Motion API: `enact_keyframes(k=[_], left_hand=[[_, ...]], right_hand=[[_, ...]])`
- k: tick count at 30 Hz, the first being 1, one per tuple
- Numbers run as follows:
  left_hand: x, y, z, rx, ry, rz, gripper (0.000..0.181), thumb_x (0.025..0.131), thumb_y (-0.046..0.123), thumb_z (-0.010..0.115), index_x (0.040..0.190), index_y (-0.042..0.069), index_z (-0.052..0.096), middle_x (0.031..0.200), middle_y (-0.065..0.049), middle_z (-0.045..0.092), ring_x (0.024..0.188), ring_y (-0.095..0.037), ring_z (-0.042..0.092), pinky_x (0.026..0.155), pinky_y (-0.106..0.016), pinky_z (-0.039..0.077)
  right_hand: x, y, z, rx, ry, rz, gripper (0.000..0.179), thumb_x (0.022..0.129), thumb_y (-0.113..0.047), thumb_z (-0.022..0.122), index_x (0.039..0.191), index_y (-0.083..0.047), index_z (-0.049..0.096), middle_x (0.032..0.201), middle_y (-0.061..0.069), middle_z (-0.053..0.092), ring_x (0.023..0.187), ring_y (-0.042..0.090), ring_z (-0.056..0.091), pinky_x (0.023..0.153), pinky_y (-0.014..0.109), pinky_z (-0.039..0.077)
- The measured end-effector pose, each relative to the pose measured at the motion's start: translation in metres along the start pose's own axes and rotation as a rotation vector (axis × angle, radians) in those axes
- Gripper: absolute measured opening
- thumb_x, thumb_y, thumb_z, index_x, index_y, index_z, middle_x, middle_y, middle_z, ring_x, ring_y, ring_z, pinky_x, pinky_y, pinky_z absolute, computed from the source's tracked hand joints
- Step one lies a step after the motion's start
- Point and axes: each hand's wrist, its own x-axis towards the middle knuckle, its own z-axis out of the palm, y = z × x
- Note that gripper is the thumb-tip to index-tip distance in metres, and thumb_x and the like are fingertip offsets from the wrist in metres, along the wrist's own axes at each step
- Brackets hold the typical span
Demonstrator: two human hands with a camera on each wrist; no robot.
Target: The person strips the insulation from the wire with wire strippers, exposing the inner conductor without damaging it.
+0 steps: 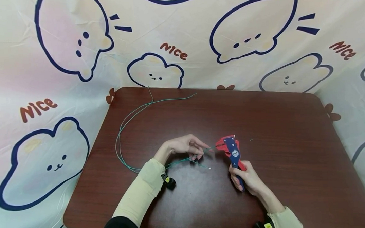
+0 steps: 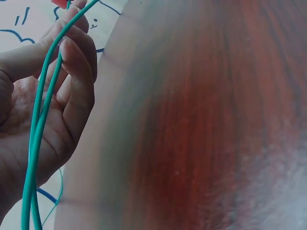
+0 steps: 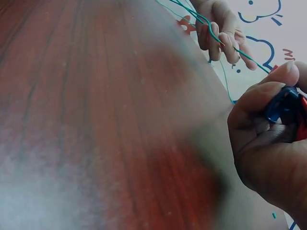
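Observation:
A length of thin green wire curves in loops over the brown table. My left hand pinches the wire near one end, which runs to the head of the wire stripper. In the left wrist view two strands of green wire pass along the palm of that hand. A second wire end hangs below the fingers, with bare copper showing in the right wrist view. My right hand grips the handles of the red and blue stripper, its head up. Whether the stripper's jaws touch the wire I cannot tell.
Right of the stripper lies a tiny green scrap on the brown table. One strand of wire reaches the table's back edge. A cartoon-printed cloth hangs behind and surrounds the table.

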Motion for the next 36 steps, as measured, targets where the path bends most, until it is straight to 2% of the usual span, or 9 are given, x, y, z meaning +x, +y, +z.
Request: enact_keyframes(k=[4, 7, 10, 15, 23, 31, 36], left_hand=[[-0.0023, 0.0014, -0.0024, 0.014, 0.011, 0.001, 0.039, 0.11, -0.004, 0.056, 0.149, -0.008, 0.063, 0.084, 0.0, 0.071, 0.07, -0.014, 0.059, 0.07, -0.028, 0.055], [-0.0029, 0.001, -0.0037, 0.019, 0.007, 0.002, 0.039, 0.11, -0.004, 0.056, 0.149, -0.009, 0.062, 0.083, 0.001, 0.07, 0.07, -0.014, 0.059, 0.071, -0.028, 0.055], [-0.0031, 0.0007, -0.0044, 0.018, 0.006, 0.0, 0.039, 0.11, -0.004, 0.056, 0.148, -0.009, 0.063, 0.082, 0.0, 0.07, 0.07, -0.014, 0.059, 0.07, -0.028, 0.055], [-0.004, 0.0014, -0.0054, 0.028, 0.001, 0.0, 0.038, 0.11, -0.004, 0.057, 0.148, -0.008, 0.064, 0.082, 0.001, 0.071, 0.069, -0.014, 0.059, 0.07, -0.029, 0.055], [-0.005, 0.0018, -0.0066, 0.031, -0.019, 0.023, 0.038, 0.11, -0.004, 0.056, 0.147, -0.009, 0.064, 0.082, 0.0, 0.07, 0.07, -0.015, 0.058, 0.07, -0.028, 0.054], [-0.0062, 0.0005, -0.0067, 0.026, -0.04, 0.029, 0.039, 0.11, -0.004, 0.056, 0.148, -0.01, 0.063, 0.082, 0.0, 0.069, 0.071, -0.015, 0.059, 0.073, -0.028, 0.055], [-0.0061, 0.0001, -0.0062, 0.015, -0.053, 0.043, 0.038, 0.11, -0.004, 0.055, 0.147, -0.011, 0.063, 0.082, 0.0, 0.068, 0.07, -0.015, 0.058, 0.072, -0.028, 0.054]], right_hand=[[0.0006, -0.0022, -0.0009, 0.01, -0.012, 0.006, 0.022, 0.113, -0.005, 0.05, 0.092, 0.002, 0.053, 0.062, -0.008, 0.058, 0.046, 0.002, 0.055, 0.047, 0.019, 0.052], [0.0007, -0.0031, -0.0016, 0.016, -0.023, 0.007, 0.021, 0.113, -0.005, 0.05, 0.093, -0.001, 0.056, 0.063, -0.008, 0.057, 0.047, 0.003, 0.056, 0.047, 0.019, 0.052], [0.0009, -0.0035, -0.002, 0.023, -0.037, -0.006, 0.021, 0.112, -0.004, 0.05, 0.093, 0.004, 0.053, 0.062, -0.006, 0.056, 0.046, 0.004, 0.055, 0.046, 0.02, 0.052], [0.0015, -0.0036, -0.0028, 0.02, -0.066, -0.033, 0.027, 0.111, -0.001, 0.049, 0.093, 0.017, 0.043, 0.058, 0.007, 0.047, 0.043, 0.009, 0.052, 0.044, 0.023, 0.052], [0.0018, -0.0041, -0.0039, 0.026, -0.102, -0.054, 0.028, 0.111, 0.001, 0.046, 0.092, 0.02, 0.04, 0.061, 0.018, 0.043, 0.041, 0.02, 0.047, 0.045, 0.024, 0.053], [0.0001, -0.0022, -0.0055, 0.028, -0.109, -0.05, 0.027, 0.111, 0.001, 0.046, 0.092, 0.019, 0.041, 0.061, 0.017, 0.043, 0.042, 0.019, 0.048, 0.046, 0.024, 0.054], [-0.0017, -0.0005, -0.0071, 0.027, -0.099, -0.022, 0.028, 0.112, -0.001, 0.047, 0.093, 0.019, 0.041, 0.06, 0.012, 0.047, 0.043, 0.014, 0.052, 0.048, 0.022, 0.054]])
